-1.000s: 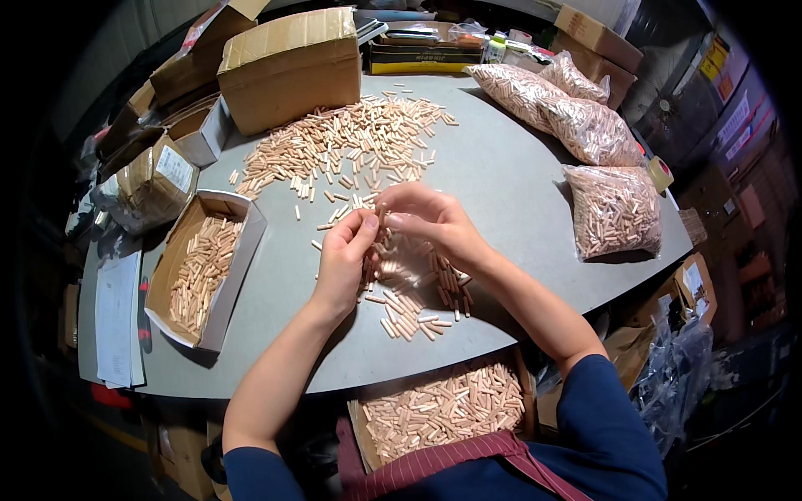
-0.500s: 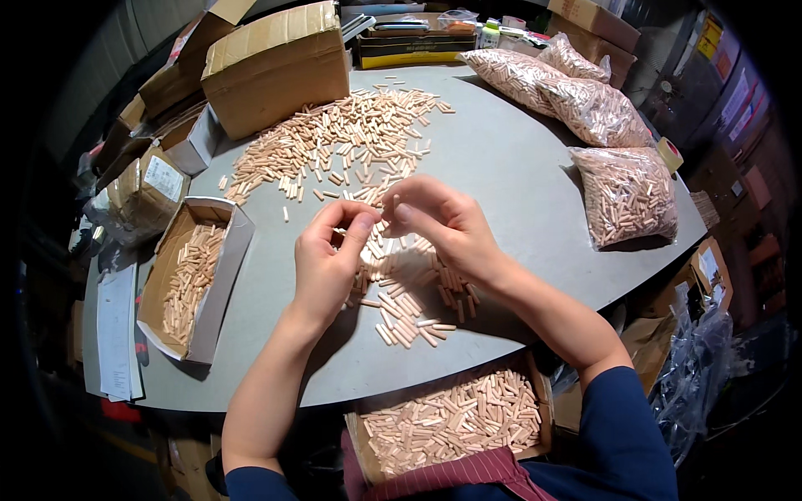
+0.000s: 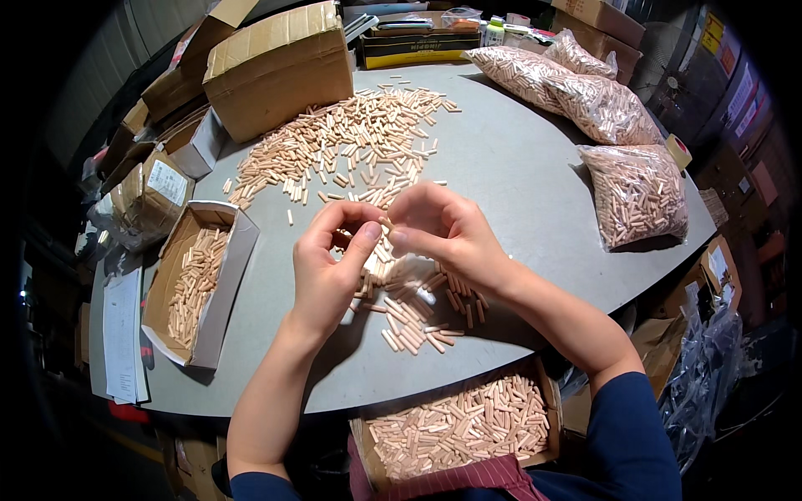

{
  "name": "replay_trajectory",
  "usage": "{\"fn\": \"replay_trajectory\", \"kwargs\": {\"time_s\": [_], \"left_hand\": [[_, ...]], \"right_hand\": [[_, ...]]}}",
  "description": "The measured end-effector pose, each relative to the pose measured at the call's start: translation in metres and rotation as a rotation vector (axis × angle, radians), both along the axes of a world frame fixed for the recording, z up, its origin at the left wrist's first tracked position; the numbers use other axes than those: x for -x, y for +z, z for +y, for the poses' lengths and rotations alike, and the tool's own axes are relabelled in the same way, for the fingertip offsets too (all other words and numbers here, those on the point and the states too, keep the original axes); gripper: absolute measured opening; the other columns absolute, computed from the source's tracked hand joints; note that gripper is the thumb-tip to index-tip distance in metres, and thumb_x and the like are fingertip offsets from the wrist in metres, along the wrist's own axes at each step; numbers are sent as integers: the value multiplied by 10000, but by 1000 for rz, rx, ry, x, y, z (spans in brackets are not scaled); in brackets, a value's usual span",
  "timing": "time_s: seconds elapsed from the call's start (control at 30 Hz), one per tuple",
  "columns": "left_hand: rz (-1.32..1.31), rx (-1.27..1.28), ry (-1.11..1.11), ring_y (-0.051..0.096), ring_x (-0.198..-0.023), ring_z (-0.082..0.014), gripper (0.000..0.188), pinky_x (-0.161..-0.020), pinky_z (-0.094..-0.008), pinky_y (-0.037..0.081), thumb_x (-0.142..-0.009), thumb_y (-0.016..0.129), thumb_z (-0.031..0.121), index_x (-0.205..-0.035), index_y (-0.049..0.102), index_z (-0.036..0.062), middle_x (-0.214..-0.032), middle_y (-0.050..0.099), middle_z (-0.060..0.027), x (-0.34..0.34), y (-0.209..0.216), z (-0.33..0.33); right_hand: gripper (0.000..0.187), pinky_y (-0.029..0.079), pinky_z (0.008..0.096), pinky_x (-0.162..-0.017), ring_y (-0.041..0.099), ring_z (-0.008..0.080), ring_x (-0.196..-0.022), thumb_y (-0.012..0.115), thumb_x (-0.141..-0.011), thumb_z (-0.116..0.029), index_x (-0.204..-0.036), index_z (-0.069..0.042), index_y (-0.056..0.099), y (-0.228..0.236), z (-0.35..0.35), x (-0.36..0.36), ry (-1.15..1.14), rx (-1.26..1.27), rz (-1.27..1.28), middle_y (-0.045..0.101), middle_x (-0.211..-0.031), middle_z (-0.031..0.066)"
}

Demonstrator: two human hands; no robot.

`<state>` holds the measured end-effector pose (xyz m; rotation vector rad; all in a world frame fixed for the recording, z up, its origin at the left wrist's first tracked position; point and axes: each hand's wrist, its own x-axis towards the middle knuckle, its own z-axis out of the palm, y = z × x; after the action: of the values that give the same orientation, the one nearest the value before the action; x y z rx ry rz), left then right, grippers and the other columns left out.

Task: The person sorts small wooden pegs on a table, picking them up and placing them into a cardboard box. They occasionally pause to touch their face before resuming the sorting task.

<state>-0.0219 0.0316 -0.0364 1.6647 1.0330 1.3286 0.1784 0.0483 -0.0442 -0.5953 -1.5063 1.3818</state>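
Note:
My left hand [image 3: 328,257] is over the middle of the table, its thumb and forefinger pinched at a short wooden dowel [image 3: 385,223]. My right hand [image 3: 447,235] meets it from the other side, thumb and fingers curled together at the same dowel. The fingers partly cover the dowel. Beneath both hands lies a loose group of wooden dowels [image 3: 408,326] on the grey table [image 3: 518,184]. A larger heap of dowels [image 3: 334,138] spreads out beyond them.
An open carton [image 3: 230,288] with dowels stands at left; another dowel-filled box [image 3: 464,426] sits below the table's near edge. Clear bags of dowels [image 3: 639,196] line the right side. A big cardboard box [image 3: 280,71] stands behind the heap, and papers [image 3: 123,334] lie at far left.
My right fingertips have come down and closer to my left fingertips, with the dowel between them. The whole view has shifted slightly.

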Motion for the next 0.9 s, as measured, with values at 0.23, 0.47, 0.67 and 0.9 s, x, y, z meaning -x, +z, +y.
{"fn": "replay_trajectory", "kwargs": {"time_s": [0.23,0.47,0.67,0.9], "left_hand": [[45,-34,18,634,-838,-95,114,-717,-248,469,-961,689,117,-1025,714,25,-986,712,-36,0,-2,1],[83,-90,29,629,-786,-105,125,-680,-255,476,-946,695,117,-1007,715,9,-950,709,-51,2,-1,2],[96,-105,30,614,-752,-104,123,-665,-257,478,-938,701,112,-988,715,0,-927,704,-56,0,0,2],[133,-109,50,597,-691,-94,100,-609,-250,468,-927,708,91,-952,705,-6,-866,684,-55,0,1,0]], "right_hand": [[224,562,269,-834,663,107,-954,721,-966,-70,-1138,-2,595,-2,0,1,2,20,4,667,-1041,50],[177,556,261,-792,661,100,-915,728,-965,-90,-1072,-7,614,4,-2,0,0,61,-16,666,-991,36],[167,560,265,-729,658,103,-824,732,-963,-93,-1042,-9,611,4,-2,0,12,108,-12,663,-932,38],[164,564,271,-729,661,106,-817,735,-957,-77,-1017,-6,600,7,-4,0,-8,66,-91,661,-914,43]]}}
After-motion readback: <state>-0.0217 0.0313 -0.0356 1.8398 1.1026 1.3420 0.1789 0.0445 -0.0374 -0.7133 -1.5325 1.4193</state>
